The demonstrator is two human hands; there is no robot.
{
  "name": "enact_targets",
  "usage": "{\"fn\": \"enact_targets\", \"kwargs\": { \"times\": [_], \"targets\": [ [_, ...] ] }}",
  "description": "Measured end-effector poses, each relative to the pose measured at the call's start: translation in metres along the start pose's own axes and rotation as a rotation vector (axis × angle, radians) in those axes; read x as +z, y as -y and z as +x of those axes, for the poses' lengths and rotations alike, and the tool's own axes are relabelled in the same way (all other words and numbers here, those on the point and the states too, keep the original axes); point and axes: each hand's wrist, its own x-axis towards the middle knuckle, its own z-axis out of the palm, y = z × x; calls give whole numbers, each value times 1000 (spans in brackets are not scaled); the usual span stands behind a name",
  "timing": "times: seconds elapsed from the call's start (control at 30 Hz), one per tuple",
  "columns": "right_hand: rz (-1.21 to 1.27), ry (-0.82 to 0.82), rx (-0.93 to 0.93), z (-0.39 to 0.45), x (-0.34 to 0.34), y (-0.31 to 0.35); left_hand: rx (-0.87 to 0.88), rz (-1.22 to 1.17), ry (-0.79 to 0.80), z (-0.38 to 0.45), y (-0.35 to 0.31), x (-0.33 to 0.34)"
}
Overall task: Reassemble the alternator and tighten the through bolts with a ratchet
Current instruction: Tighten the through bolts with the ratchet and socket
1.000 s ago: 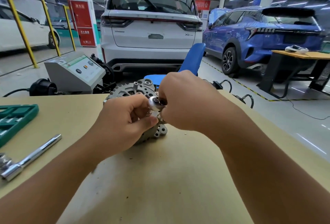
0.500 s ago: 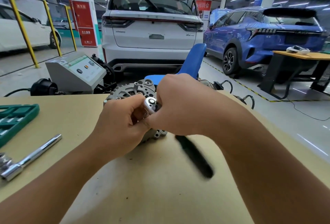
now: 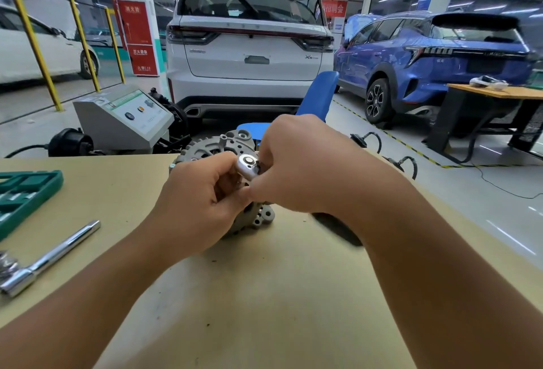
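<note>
Now | both hands (image 3: pixel 202 192) (image 3: pixel 305 163) gripping ratchet (image 3: pixel 248 165) over alternator (image 3: pixel 217 145) | green case (image 3: pixel 26 192) (sockets inside)

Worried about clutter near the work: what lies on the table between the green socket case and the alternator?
In the head view, only bare tan tabletop separates the green socket case from the alternator.

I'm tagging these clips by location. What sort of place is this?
Most likely a car repair workshop or training garage. A white SUV and a blue SUV are parked indoors on a marked floor, and an alternator sits on the workbench near a green socket case.
</note>
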Motion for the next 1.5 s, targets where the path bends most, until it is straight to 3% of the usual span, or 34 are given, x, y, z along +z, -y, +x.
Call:
{"fn": "enact_targets", "kwargs": {
  "times": [0.27,0.4,0.5,0.7,0.93,1.5],
  "targets": [
    [56,59,-48,1,-1,1,-66,40,-84,1,1,2],
    [-63,46,-37,2,-3,-6,-18,-25,24,2,1,-6],
    [-128,137,-54,1,3,-6,9,21,79,1,3,-8],
    [-4,267,-102,2,-4,-6,8,-98,111,3,5,-18],
    [68,189,-54,3,-12,-19,79,226,110,5,-2,-16],
    [107,200,-109,2,-8,-14,178,266,220,7,-3,-28]
  ]
}}
